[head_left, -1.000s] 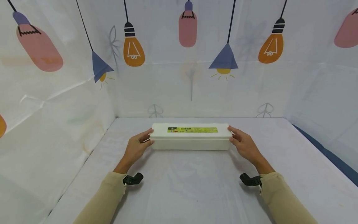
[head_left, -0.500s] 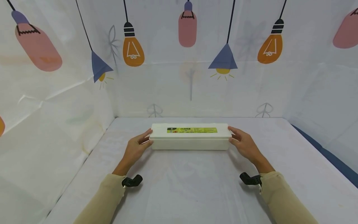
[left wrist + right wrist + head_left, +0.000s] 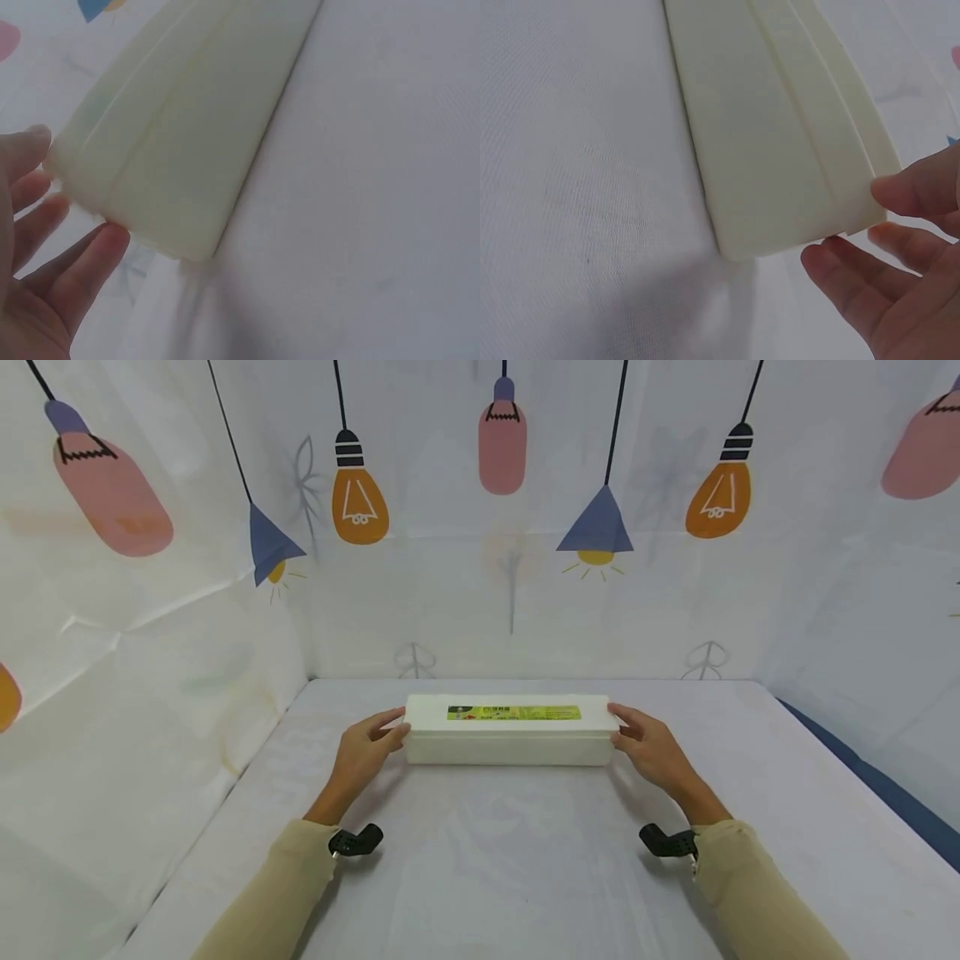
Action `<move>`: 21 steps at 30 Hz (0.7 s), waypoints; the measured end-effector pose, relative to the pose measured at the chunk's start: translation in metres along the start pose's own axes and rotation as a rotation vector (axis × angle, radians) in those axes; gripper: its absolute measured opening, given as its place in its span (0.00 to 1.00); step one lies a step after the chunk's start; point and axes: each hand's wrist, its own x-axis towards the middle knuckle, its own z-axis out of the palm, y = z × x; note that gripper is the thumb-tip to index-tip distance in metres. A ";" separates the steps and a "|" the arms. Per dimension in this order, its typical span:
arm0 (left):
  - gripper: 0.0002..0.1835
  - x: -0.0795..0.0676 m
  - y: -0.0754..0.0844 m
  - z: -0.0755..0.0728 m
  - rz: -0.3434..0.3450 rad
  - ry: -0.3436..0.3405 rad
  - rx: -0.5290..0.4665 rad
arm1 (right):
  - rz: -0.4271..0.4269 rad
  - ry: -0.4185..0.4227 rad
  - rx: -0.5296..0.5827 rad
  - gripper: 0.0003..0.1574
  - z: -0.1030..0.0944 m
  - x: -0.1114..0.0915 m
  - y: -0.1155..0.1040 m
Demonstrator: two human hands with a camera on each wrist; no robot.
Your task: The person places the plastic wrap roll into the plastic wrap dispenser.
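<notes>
A long off-white lidded box point(image 3: 510, 748) lies crosswise on the white-covered table, with a yellow-green printed label point(image 3: 513, 712) on its lid. My left hand point(image 3: 362, 758) touches the box's left end with its fingertips, near the lid's edge. At the right end, the fingertips of my right hand point(image 3: 651, 748) touch the box in the same way. Both wrist views show the fingers of the left hand point(image 3: 52, 255) and right hand point(image 3: 900, 270) spread and slightly bent against the end walls. The lid sits down on the box. Its contents are hidden.
White cloth covers the table point(image 3: 510, 860). Behind it hangs a white sheet point(image 3: 450, 602) printed with lamps and bulbs, which continues along both sides. A dark blue strip point(image 3: 862, 768) shows beyond the table's right edge. Each wrist wears a black device point(image 3: 356, 840).
The view has shifted slightly, so the wall prints and box sit a little lower in it. Both hands stay at the box's ends, and the lid looks the same.
</notes>
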 end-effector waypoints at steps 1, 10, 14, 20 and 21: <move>0.28 0.001 0.001 0.001 -0.006 0.008 0.007 | 0.000 -0.002 -0.006 0.36 0.000 0.001 0.001; 0.22 0.016 0.009 0.006 -0.041 0.054 0.062 | -0.013 0.012 -0.039 0.36 0.002 0.004 0.000; 0.20 0.017 0.011 0.002 -0.022 0.067 0.096 | -0.010 0.006 -0.051 0.37 0.001 0.006 -0.004; 0.18 0.016 0.017 -0.002 0.087 0.100 0.213 | 0.007 0.011 -0.081 0.37 -0.004 0.007 -0.010; 0.18 0.016 0.018 -0.003 0.109 0.103 0.238 | 0.010 0.010 -0.087 0.36 -0.004 0.007 -0.010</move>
